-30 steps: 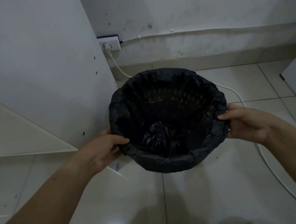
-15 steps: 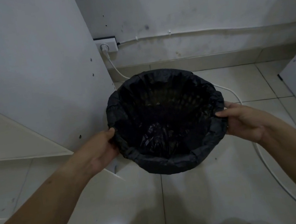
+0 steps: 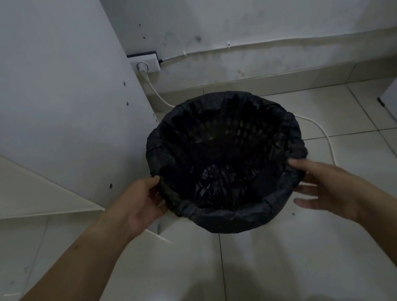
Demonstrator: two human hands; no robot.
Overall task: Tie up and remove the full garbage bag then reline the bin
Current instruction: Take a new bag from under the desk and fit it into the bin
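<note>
Left hand: grip clamped on the folded edge of the black bag, at the left rim of the bin, which stands on the floor near the wall. Right hand: grip apart, fingertips at the right rim. Step, imo: relining, nearly done. Next: smooth the fold w/ both hands, w/o pulling the bag off

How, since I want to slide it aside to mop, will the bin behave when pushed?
The bin is probably light: its wall is lattice and it looks nearly empty. It likely slides easily on the glossy tile, though a high push may tip it. The liner is thin and crinkled, so it would probably slip or bunch when gripped.
</note>
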